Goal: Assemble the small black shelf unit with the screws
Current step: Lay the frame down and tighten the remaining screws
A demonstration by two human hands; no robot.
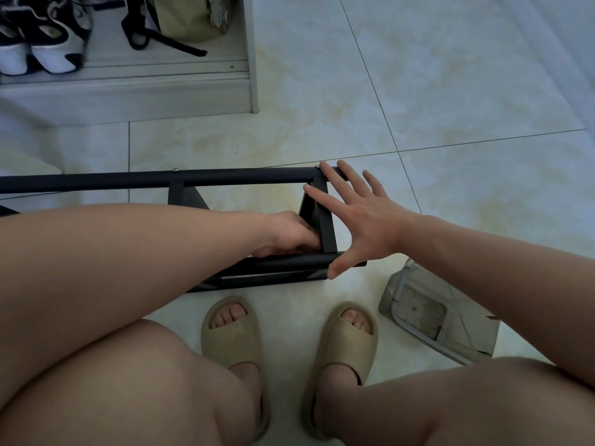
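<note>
Black shelf frame (225, 178); beige slides (231, 336) at six o'clock; black-and-white sneakers (48, 56) at eleven o'clock; cream marbled floor tiles (450, 91).

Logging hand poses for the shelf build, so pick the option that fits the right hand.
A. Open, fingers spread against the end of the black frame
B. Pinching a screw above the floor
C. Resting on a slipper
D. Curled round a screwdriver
A: the right hand is open, its fingers spread over the end of the black frame and its thumb at the near rail, with no tool in it.
</note>
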